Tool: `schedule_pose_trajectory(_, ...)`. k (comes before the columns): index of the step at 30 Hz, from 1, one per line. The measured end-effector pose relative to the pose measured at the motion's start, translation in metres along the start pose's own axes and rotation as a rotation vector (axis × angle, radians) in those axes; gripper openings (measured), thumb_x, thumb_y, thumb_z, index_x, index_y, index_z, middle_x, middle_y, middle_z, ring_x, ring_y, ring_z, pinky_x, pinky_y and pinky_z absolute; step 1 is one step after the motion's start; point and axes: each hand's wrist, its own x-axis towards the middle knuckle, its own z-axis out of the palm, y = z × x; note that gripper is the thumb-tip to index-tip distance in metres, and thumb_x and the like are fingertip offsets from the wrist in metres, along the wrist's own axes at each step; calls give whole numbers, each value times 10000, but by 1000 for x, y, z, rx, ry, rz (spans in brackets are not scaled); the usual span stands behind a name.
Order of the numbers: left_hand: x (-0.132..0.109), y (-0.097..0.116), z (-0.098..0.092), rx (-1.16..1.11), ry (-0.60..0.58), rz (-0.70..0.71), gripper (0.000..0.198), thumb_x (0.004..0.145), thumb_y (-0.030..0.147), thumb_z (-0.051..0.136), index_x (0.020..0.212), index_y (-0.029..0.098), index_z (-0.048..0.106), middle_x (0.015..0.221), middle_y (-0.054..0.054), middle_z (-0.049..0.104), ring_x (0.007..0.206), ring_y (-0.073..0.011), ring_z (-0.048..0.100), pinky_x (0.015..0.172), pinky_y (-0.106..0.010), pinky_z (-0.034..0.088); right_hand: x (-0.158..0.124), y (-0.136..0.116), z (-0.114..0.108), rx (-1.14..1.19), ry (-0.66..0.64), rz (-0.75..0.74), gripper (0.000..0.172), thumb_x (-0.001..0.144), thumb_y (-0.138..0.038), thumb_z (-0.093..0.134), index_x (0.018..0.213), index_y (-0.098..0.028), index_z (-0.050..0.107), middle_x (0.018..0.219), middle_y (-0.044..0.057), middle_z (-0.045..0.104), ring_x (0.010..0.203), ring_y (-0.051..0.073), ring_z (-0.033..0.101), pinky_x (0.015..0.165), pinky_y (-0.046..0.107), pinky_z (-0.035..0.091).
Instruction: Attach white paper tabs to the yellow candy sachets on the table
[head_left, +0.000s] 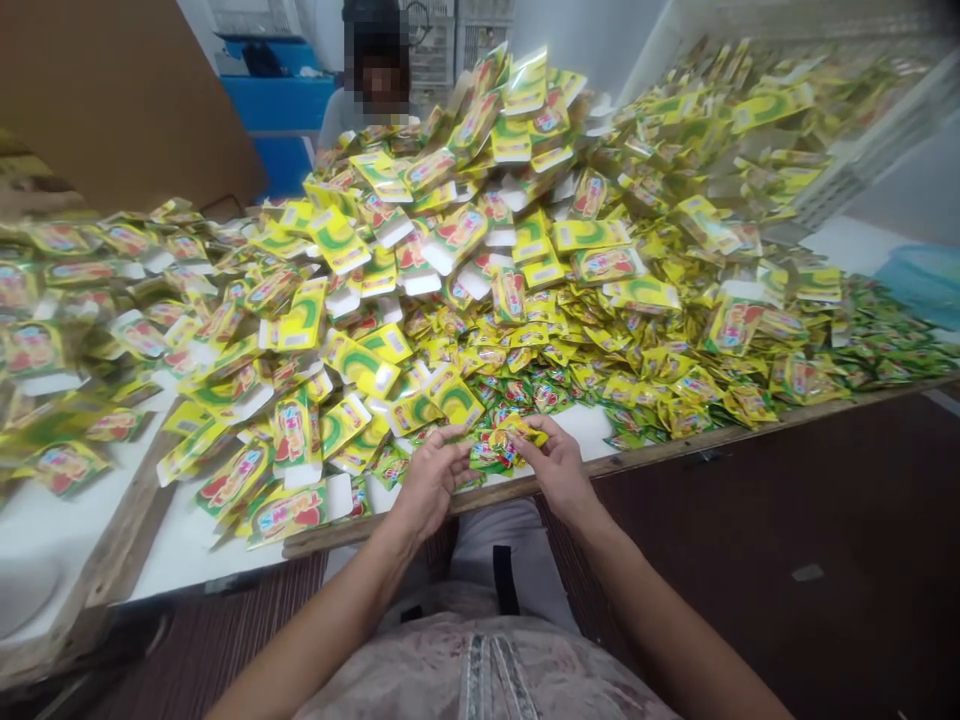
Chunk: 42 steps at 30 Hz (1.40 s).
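Observation:
My right hand pinches a small yellow sachet between thumb and fingers, just above the table's front edge. Beside it my left hand is held with fingers loosely bent and apart, and I see nothing gripped in it. Green sachets lie between the two hands, close to the left fingertips. Behind them spreads a heap of yellow sachets. Left of my left hand are many flat yellow-and-green printed boxes, some with white end flaps standing out.
A large mound of boxes rises at the back, with a person behind it. At the upper right a white crate is tipped over the heap. A wooden edge strip borders the table; more green sachets lie right.

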Motion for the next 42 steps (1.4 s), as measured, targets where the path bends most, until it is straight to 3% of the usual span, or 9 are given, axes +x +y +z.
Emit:
schedule_pose_trajectory(4, 5, 0, 2, 88, 68, 50, 406, 470, 325, 843, 702, 131, 573, 597, 19, 606, 509, -73, 527, 474, -174, 395, 0, -1, -2, -151, -5, -81, 312, 674, -466, 696, 822, -204, 615, 746, 3, 622, 661, 151, 527, 606, 268, 434)
schedule_pose_trajectory(10, 12, -8, -3, 107, 239, 171, 463, 446, 345, 835, 797, 140, 613, 516, 66, 560, 499, -83, 512, 499, -197, 381, 0, 0, -4, -72, 62, -23, 307, 677, -474, 693, 767, -187, 627, 666, -11, 555, 573, 115, 469, 512, 239, 372)
schedule_pose_trajectory(14, 8, -13, 2, 139, 220, 246, 398, 534, 348, 791, 828, 143, 618, 552, 58, 581, 544, -86, 529, 578, -209, 416, -6, 5, 11, 1, 18, 70, 346, 643, -491, 724, 753, -190, 595, 612, -24, 539, 496, 106, 452, 460, 235, 352)
schedule_pose_trajectory(20, 3, -9, 7, 118, 151, 274, 359, 550, 311, 800, 782, 139, 587, 634, 23, 639, 589, -83, 558, 607, -197, 430, -9, 26, 21, -137, 133, -39, 322, 693, -499, 684, 697, -190, 593, 702, 2, 596, 665, 146, 508, 626, 262, 435)
schedule_pose_trajectory(26, 6, -5, -1, 70, 84, 213, 395, 491, 283, 837, 758, 146, 581, 603, 24, 640, 561, -98, 577, 589, -212, 454, -8, 7, 17, 129, -92, 177, 370, 672, -527, 698, 819, -188, 679, 780, 24, 658, 713, 174, 578, 664, 298, 466)
schedule_pose_trajectory(30, 6, 1, -5, 168, 67, 220, 395, 495, 346, 841, 681, 145, 556, 494, 56, 561, 449, -68, 497, 471, -178, 399, -3, -7, 16, 84, -208, 160, 334, 593, -464, 776, 724, -171, 685, 691, 18, 657, 681, 192, 586, 706, 337, 481)
schedule_pose_trajectory(36, 18, 18, -20, 429, 280, 296, 433, 600, 537, 731, 683, 154, 546, 586, -17, 637, 507, -141, 602, 488, -241, 481, 30, -8, -2, -216, 97, -86, 366, 677, -526, 687, 786, -177, 685, 746, 27, 659, 761, 204, 583, 704, 324, 483)
schedule_pose_trajectory(38, 25, 17, -26, 448, 308, 357, 424, 632, 529, 714, 784, 160, 571, 668, -31, 668, 580, -157, 635, 555, -263, 509, 43, -6, -6, -224, 33, -77, 401, 650, -558, 693, 768, -174, 689, 815, 46, 664, 818, 218, 589, 717, 335, 493)
schedule_pose_trajectory(42, 31, 8, -29, 389, 290, 350, 484, 672, 490, 709, 1008, 170, 573, 946, -103, 698, 870, -211, 669, 745, -314, 524, 47, -9, 3, -256, -309, -97, 362, 664, -524, 703, 789, -184, 722, 1095, 85, 626, 976, 239, 582, 807, 360, 492)
